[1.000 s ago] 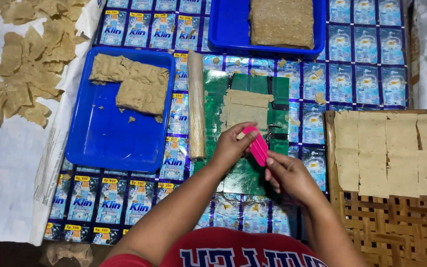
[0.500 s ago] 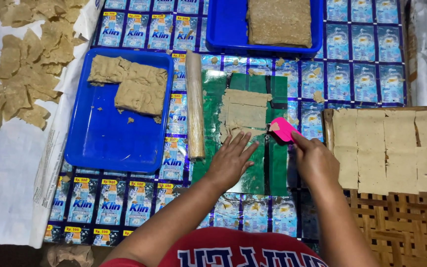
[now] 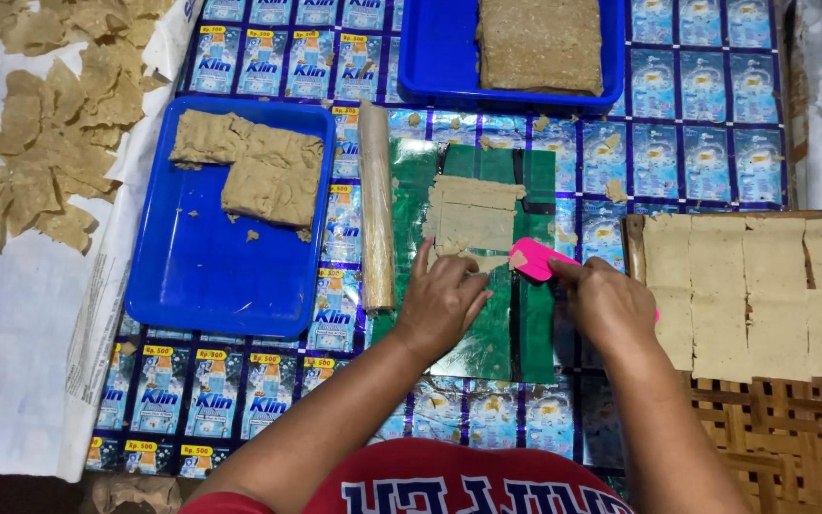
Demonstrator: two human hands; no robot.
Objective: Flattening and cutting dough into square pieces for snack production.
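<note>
Both forearms come up from the bottom of the frame, bare, angled in toward each other. Left hand [image 3: 442, 303] is palm down, fingers curled and pressed flat. Right hand [image 3: 606, 303] sits just beside it, knuckles up, fingers pinched closed around something pink, wrist bent slightly inward.

One camera only, worn on the person's head, looks almost straight down over a red shirt [image 3: 449, 485] at the near edge. It sits close enough that both forearms run up from the bottom edge to the left hand [image 3: 441, 303] and right hand [image 3: 609, 306] at the centre. The far blue tray [image 3: 411, 57] is cut off at the top (there is no second view to share any part).
</note>
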